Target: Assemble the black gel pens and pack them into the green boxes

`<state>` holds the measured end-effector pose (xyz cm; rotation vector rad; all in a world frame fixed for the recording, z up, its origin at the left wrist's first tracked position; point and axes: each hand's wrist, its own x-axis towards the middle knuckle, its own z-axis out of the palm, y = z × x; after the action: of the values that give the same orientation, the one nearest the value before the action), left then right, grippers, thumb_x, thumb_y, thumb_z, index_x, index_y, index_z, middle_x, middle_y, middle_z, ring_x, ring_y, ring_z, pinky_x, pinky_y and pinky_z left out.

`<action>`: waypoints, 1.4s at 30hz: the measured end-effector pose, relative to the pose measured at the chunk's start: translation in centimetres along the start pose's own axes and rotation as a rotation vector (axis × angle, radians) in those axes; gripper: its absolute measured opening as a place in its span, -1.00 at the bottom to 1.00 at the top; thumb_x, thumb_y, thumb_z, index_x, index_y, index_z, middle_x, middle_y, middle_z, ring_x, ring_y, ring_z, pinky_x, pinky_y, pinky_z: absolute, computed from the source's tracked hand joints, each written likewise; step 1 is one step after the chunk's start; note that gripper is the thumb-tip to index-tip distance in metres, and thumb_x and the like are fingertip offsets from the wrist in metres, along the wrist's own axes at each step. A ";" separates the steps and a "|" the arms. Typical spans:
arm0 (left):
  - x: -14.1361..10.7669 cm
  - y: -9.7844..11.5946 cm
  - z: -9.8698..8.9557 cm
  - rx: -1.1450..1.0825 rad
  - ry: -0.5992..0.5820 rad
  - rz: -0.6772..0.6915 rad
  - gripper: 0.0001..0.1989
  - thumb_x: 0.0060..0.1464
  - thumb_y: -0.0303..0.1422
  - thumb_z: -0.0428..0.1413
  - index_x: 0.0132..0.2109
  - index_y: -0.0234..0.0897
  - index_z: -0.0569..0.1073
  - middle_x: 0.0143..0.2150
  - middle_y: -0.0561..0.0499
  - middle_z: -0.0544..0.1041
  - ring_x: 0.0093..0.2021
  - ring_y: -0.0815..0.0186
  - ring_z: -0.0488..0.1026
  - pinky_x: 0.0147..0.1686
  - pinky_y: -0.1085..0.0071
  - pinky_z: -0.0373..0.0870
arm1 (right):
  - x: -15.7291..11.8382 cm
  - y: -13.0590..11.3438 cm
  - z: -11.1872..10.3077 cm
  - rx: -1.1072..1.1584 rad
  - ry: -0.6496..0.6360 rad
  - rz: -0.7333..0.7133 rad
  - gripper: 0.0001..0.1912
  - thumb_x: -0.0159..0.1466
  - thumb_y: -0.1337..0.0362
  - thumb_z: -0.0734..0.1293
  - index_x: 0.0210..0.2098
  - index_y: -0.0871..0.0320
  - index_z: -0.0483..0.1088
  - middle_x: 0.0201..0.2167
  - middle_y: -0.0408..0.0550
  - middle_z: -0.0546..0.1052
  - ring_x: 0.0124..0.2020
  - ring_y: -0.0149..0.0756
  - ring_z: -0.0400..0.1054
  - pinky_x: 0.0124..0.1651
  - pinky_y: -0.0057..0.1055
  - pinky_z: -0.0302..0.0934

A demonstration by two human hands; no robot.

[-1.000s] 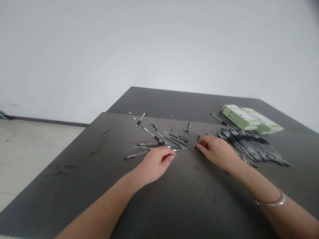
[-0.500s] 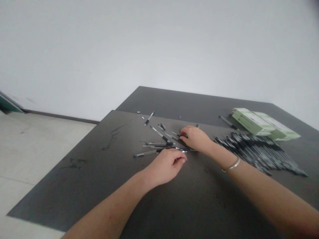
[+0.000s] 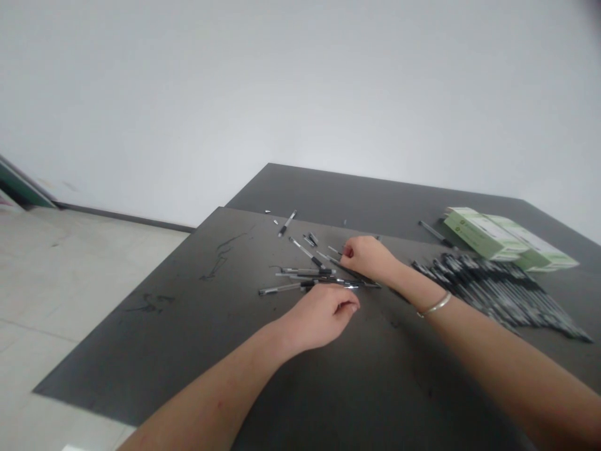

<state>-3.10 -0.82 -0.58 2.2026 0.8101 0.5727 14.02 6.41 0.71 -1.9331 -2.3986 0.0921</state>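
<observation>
My left hand [image 3: 323, 316] hovers low over the dark table, thumb and fingers curled together; what they hold, if anything, is hidden. Just beyond it lies a loose cluster of clear pens with black grips [image 3: 284, 288] and thin refills. My right hand [image 3: 369, 255] is at the right end of this cluster, its fingers pinched down among the thin dark pieces. Whatever is between those fingertips I cannot make out. A pen [image 3: 304, 250] lies slanted left of the right hand, near some small pen caps [image 3: 310, 238].
On the right a wide row of black-gripped pens [image 3: 502, 291] lies beside my right forearm. Behind it sit two green-and-white boxes [image 3: 486, 235], with a single pen [image 3: 436, 233] to their left. Another pen [image 3: 287, 223] and small metal tips [image 3: 275, 222] lie farther back. Dark smears mark the table's left side.
The whole scene has shifted slightly to the right as the camera turned. Both hands keep nearly the same places at the pen cluster, with the right fingers curled a little tighter.
</observation>
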 end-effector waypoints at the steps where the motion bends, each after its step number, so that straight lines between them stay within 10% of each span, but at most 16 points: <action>1: 0.0 0.0 0.0 0.003 -0.010 0.005 -0.77 0.16 -0.48 0.01 -0.24 -0.30 0.58 -0.29 -0.02 0.60 -0.28 0.30 0.50 -0.24 0.44 0.32 | 0.0 -0.1 -0.1 0.016 0.022 0.003 -0.80 0.15 0.30 0.26 -0.37 0.20 0.53 -0.37 0.07 0.62 -0.31 -0.19 0.49 -0.30 -0.44 0.19; 11: -0.1 -0.3 0.4 0.015 -0.032 0.028 -0.76 0.17 -0.48 -0.01 -0.22 -0.30 0.58 -0.25 -0.04 0.62 -0.25 0.27 0.52 -0.22 0.42 0.36 | 0.1 -3.3 -0.9 0.172 0.050 -0.143 -0.71 0.27 0.36 0.23 -0.04 0.21 0.44 -0.29 -0.03 0.63 -0.28 -0.31 0.50 -0.25 -0.50 0.21; 29: 0.0 -0.7 0.3 0.016 -0.030 0.041 -0.76 0.15 -0.49 0.00 -0.23 -0.30 0.58 -0.31 -0.03 0.61 -0.31 0.28 0.50 -0.29 0.44 0.34 | 2.1 -5.8 -0.5 0.058 -0.060 -0.157 -0.78 0.23 0.37 0.26 -0.35 0.32 0.56 -0.29 0.27 0.61 -0.19 -0.08 0.51 -0.16 -0.37 0.27; 42: 0.7 -0.6 -0.3 -0.610 0.202 -0.277 -0.71 0.17 -0.16 0.05 -0.12 -0.30 0.33 -0.44 0.13 0.39 -0.68 0.50 0.22 -0.68 0.53 0.17 | -6.3 -1.3 -2.9 0.749 -0.095 -0.044 -0.78 0.22 0.23 0.26 -0.32 0.20 0.52 -0.63 -0.20 0.44 -0.64 -0.47 0.20 -0.58 -0.54 -0.01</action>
<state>-3.04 0.16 -0.74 1.4690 0.8835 0.7882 14.35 0.00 3.65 -1.5303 -2.0081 0.9416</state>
